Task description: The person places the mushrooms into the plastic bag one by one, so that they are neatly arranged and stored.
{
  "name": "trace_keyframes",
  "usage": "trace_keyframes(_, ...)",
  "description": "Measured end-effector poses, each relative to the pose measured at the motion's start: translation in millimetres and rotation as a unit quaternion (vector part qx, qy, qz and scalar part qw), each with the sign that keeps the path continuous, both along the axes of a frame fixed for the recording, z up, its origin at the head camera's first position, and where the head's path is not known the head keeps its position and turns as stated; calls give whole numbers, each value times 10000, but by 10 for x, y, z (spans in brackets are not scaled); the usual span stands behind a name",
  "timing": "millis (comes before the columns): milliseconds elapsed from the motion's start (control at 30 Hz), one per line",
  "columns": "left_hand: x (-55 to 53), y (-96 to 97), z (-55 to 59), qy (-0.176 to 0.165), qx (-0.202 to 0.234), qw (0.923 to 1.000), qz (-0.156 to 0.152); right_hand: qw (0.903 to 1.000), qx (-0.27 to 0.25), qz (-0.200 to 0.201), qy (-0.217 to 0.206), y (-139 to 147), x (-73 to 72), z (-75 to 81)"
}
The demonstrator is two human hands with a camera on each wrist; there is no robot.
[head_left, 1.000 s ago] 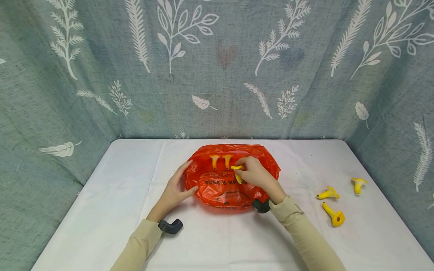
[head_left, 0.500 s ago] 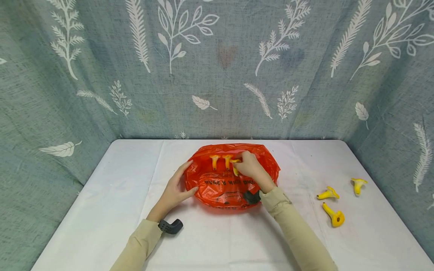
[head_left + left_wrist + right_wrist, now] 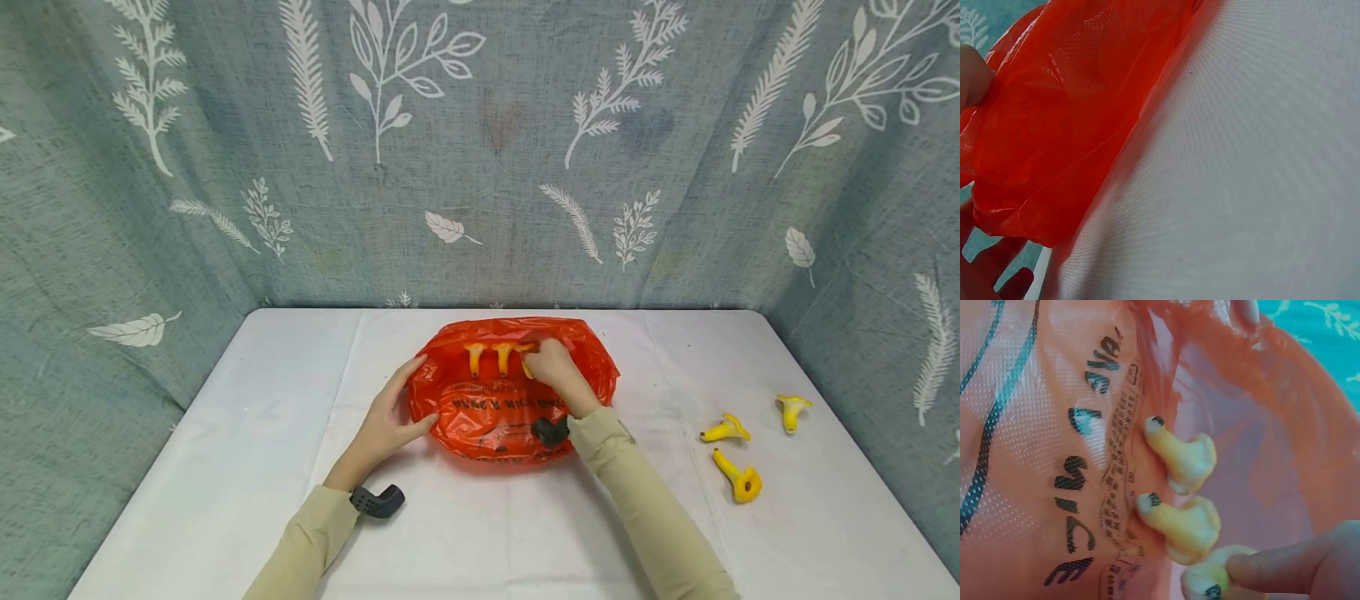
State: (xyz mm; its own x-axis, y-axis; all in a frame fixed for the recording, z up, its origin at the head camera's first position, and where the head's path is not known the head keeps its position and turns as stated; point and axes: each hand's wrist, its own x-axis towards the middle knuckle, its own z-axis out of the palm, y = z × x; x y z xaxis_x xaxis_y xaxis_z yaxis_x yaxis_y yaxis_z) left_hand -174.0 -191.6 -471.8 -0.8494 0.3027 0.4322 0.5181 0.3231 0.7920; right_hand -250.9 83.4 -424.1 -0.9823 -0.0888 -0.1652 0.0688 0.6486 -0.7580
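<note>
A red plastic bag (image 3: 495,433) with black print lies mouth-up at the table's far middle. At its left side, my left hand (image 3: 386,417) holds it, thumb on the near edge and fingers farther back. My right hand (image 3: 557,371) is inside the mouth and pinches a yellow chanterelle mushroom (image 3: 1197,581), mostly covered by the hand in the head view. In the right wrist view its thumb (image 3: 1272,569) presses on the cap. Left of it, a chanterelle (image 3: 502,360) and another chanterelle (image 3: 474,360) lie side by side in the bag, caps away from me.
To the right on the white table (image 3: 225,467) lie three more chanterelles: one near the edge (image 3: 792,412), one (image 3: 726,428) left of it, and one (image 3: 738,477) nearer me. A grey-green leaf-patterned curtain (image 3: 480,167) hangs behind the table and along both sides.
My right hand has carried its chanterelle away from me, deeper into the bag, and set it level with the other two. The left hand has stayed in place.
</note>
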Motion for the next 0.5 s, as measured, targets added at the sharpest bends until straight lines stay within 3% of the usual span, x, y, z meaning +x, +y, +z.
trace_keyframes(167,-2,-3,-2,8,-5,10000,-17,9986,-29,-442,-274,-7,-28,-27)
trace_keyframes(400,-2,-4,3,11,1,10000,-79,9976,162,-676,-76,19,-107,-125)
trace_keyframes(467,0,-5,5,-51,6,10000,-84,9972,217,-709,110,99,-448,-598)
trace_keyframes(500,1,-6,6,-62,6,9999,-83,9971,273,-690,149,163,-699,-941)
